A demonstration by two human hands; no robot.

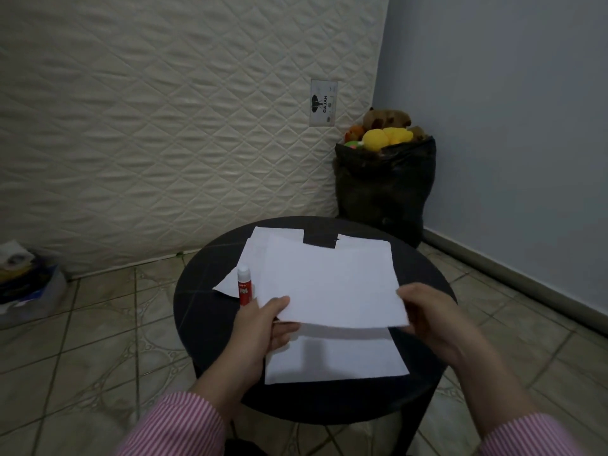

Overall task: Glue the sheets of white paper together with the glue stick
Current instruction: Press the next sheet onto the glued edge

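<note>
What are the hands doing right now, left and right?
Left hand: pinching the near left corner of the top sheet of paper.
Right hand: gripping the same sheet at its near right corner.

glue stick [244,285] base hidden behind left hand [260,327], label too small to read, sleeves [174,426] cut off at bottom edge

You've got one view only, a wide-angle head cam, so no 2nd view to overlap with. It looks fwd and down onto the round black table [197,311], which sits close, low-centre in frame. Beyond the table the cam faces a cream quilted mattress [164,126] stood upright; right of the table, a pale blue wall [510,126]. Your striped sleeves enter from the bottom edge, nearest the lens.
</note>
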